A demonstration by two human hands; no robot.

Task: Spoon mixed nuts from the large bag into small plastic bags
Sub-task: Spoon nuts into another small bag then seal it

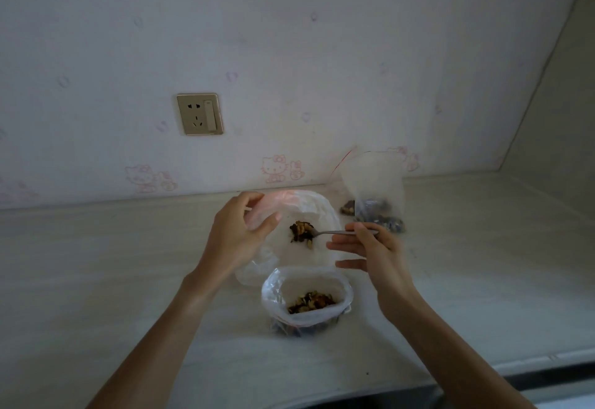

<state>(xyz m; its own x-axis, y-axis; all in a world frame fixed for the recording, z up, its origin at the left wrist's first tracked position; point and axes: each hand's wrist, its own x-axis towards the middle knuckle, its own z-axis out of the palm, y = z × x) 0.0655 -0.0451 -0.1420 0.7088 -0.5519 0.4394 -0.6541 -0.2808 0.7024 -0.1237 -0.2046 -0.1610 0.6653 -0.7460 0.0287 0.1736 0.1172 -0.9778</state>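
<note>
The step in hand looks like a transfer: a loaded spoonful is being carried into a held-open bag.

Taking the pale stone-look counter (96,279) as landmark, above its middle the left hand (240,234) pinches open the rim of a thin clear plastic bag with a pinkish top edge (309,212). Inside its mouth sits the bowl of a slim metal spoon (322,233), heaped with dark mixed nuts (301,231); the right hand (373,247) grips the handle.

Next, I judge, the spoon must tip without spilling.

Near the counter's front stands a rolled-down clear bag holding nuts (306,299). Towards its back right, a clear zip bag with a red strip (373,189) holds some nuts.
</note>
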